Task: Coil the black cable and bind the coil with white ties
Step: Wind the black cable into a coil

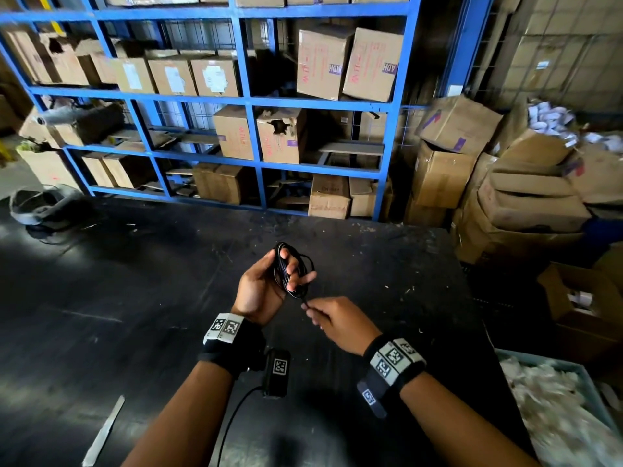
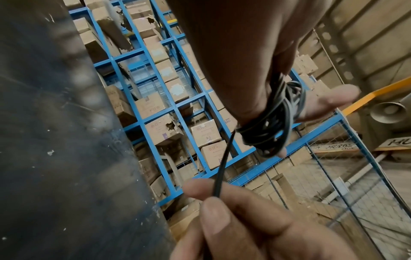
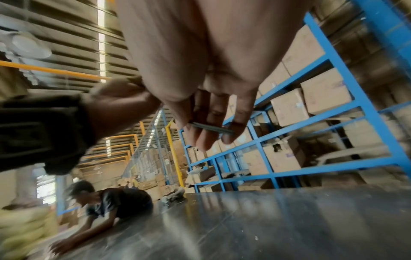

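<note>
The black cable [image 1: 292, 270] is wound in a small coil around the fingers of my left hand [image 1: 269, 284], held above the black table [image 1: 135, 315]. A short free end runs down from the coil to my right hand [image 1: 323, 315], which pinches it between thumb and fingers. In the left wrist view the coil [image 2: 274, 121] wraps my fingers and the tail [image 2: 222, 167] leads to the right hand [image 2: 222, 211]. The right wrist view shows the cable end [image 3: 211, 128] lying across my curled fingers. I see no white tie in either hand.
A blue-grey tray [image 1: 586, 375] of blurred white pieces sits at the table's right front corner. A pale flat strip [image 1: 102, 433] lies front left. Blue shelving [image 1: 249, 96] with cartons stands behind, open cardboard boxes [image 1: 580, 298] to the right. Another person [image 3: 111, 202] leans on the table's far side.
</note>
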The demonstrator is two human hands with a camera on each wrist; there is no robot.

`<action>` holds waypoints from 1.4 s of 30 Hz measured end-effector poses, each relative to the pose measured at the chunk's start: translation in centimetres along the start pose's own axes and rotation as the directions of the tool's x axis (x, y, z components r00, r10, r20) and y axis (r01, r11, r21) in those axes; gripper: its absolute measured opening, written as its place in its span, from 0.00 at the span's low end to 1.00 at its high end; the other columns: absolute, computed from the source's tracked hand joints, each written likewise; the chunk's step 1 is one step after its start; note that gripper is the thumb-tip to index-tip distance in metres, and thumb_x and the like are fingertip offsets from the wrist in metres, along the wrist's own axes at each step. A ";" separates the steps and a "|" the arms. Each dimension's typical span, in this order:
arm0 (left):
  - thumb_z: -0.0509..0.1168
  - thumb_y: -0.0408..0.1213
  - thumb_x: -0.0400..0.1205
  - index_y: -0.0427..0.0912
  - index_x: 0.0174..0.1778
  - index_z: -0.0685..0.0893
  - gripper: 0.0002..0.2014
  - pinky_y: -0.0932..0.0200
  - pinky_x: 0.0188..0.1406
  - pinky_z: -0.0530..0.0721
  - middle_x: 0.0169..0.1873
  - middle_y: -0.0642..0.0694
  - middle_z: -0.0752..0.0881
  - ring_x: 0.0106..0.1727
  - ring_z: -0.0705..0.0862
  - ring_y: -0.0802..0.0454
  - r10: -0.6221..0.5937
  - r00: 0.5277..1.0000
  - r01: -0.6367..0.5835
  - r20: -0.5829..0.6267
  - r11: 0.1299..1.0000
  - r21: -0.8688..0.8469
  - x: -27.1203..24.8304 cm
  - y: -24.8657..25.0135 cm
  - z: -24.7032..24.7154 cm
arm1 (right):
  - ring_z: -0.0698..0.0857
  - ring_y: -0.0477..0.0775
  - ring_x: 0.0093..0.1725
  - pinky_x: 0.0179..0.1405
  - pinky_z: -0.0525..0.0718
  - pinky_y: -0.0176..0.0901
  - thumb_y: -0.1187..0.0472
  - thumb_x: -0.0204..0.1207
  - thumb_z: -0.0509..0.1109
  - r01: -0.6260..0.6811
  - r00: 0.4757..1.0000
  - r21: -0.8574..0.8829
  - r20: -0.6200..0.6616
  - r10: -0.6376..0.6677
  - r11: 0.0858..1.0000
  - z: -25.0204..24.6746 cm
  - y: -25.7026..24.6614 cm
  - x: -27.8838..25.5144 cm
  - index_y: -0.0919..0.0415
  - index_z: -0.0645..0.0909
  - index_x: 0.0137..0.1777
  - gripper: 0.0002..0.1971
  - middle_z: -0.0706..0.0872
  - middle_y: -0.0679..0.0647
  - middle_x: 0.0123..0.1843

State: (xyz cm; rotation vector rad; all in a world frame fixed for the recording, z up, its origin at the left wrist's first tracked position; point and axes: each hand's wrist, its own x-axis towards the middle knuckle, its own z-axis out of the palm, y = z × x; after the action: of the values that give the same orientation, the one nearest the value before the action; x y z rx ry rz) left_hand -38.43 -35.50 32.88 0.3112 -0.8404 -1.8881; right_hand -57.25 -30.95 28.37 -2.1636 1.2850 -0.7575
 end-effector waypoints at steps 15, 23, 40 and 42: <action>0.52 0.38 0.93 0.35 0.51 0.81 0.15 0.61 0.30 0.79 0.34 0.45 0.82 0.33 0.80 0.53 0.007 0.992 0.091 -0.125 0.649 0.756 -1.1 -2.1 0.5 | 0.88 0.59 0.43 0.40 0.85 0.57 0.58 0.80 0.71 0.272 0.957 -0.318 -0.011 -0.291 0.908 -4.2 -4.5 -0.3 0.59 0.87 0.46 0.06 0.89 0.52 0.44; 0.54 0.41 0.92 0.31 0.51 0.79 0.17 0.59 0.24 0.77 0.32 0.35 0.79 0.28 0.79 0.45 -0.181 0.981 0.175 -0.068 0.685 0.707 -2.1 -3.9 1.3 | 0.87 0.46 0.36 0.38 0.84 0.39 0.66 0.70 0.83 0.189 0.960 -0.043 -0.201 -0.194 0.981 -4.5 -3.1 -0.2 0.61 0.87 0.42 0.07 0.87 0.47 0.39; 0.62 0.38 0.89 0.32 0.50 0.83 0.12 0.51 0.45 0.77 0.37 0.42 0.80 0.38 0.78 0.47 -0.275 0.957 0.080 0.089 0.546 0.834 -2.4 -2.7 0.8 | 0.87 0.50 0.37 0.39 0.85 0.38 0.72 0.74 0.80 -0.125 0.947 0.633 -0.154 0.283 0.764 -4.0 -1.0 -1.1 0.76 0.78 0.39 0.13 0.88 0.58 0.38; 0.64 0.39 0.89 0.35 0.56 0.85 0.10 0.55 0.46 0.80 0.38 0.44 0.83 0.40 0.82 0.52 -0.234 0.970 0.036 0.065 0.401 0.915 -2.0 -2.4 0.5 | 0.83 0.53 0.34 0.28 0.80 0.40 0.68 0.74 0.81 -0.143 0.927 0.602 -0.195 0.319 0.785 -4.0 -0.9 -0.8 0.73 0.79 0.37 0.14 0.86 0.63 0.35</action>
State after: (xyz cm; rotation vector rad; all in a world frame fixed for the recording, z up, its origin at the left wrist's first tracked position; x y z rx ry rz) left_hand -39.47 -32.93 31.29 0.9117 -2.0328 -1.3984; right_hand -59.74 -30.36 31.66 -1.4068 1.2203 -1.2086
